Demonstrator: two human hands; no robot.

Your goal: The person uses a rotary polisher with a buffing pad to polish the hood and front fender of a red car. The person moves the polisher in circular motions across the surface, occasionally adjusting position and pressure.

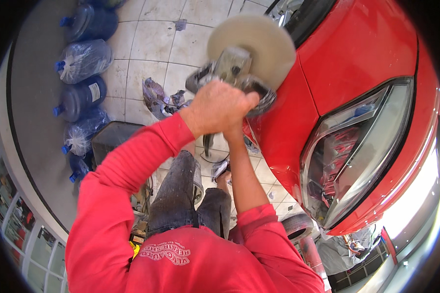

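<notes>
Clenching a rotary polisher (pixel 233 65), far centre, in the left hand (pixel 216 105), beside the red car fender (pixel 291 132) at right; cannot tell the grip of the mostly hidden right hand (pixel 233 129). Wearing a pale-lettered red sweatshirt (pixel 205 261), near; far left, a white-labelled blue water jug (pixel 77 100).

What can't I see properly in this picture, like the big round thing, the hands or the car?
Head view, blur: the round disc is smeared, so its surface is unclear.
Head view, hidden: the right forearm ends behind the left hand, which hides the right hand's grip.
Head view, cut off: the picture's rim cuts the red car; the top edge cuts the uppermost blue jug.
</notes>
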